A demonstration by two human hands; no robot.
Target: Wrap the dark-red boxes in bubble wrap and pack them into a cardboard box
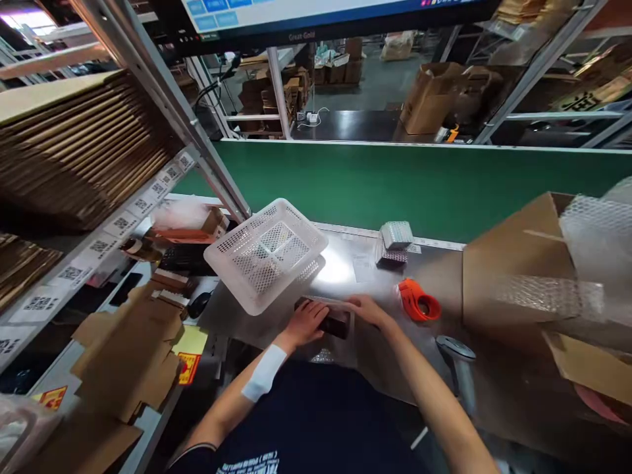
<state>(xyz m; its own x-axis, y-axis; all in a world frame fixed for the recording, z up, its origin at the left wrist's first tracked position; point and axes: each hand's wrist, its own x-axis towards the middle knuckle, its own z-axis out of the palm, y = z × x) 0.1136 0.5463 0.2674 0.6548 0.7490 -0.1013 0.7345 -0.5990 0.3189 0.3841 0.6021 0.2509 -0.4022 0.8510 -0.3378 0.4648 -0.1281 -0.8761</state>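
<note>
A small dark box (pixel 338 326) lies on the metal bench directly in front of my body. My left hand (pixel 307 321) rests over its left part, fingers across the top and thumb along the near side. At its far right edge, my right hand (pixel 368 308) has its fingers closed on a strip of clear wrap (pixel 328 303) that runs along the box top. A piece of bubble wrap (pixel 323 355) shows between the box and my shirt. What lies under my fingers is hidden.
A white plastic basket (pixel 237 280) stands left; two wrapped boxes (pixel 395 235) are stacked behind. An orange tape dispenser (pixel 419 301), a scanner (pixel 458 359) and a large carton (pixel 518 263) are on the right. A green conveyor (pixel 336 178) crosses behind the bench (pixel 345 263).
</note>
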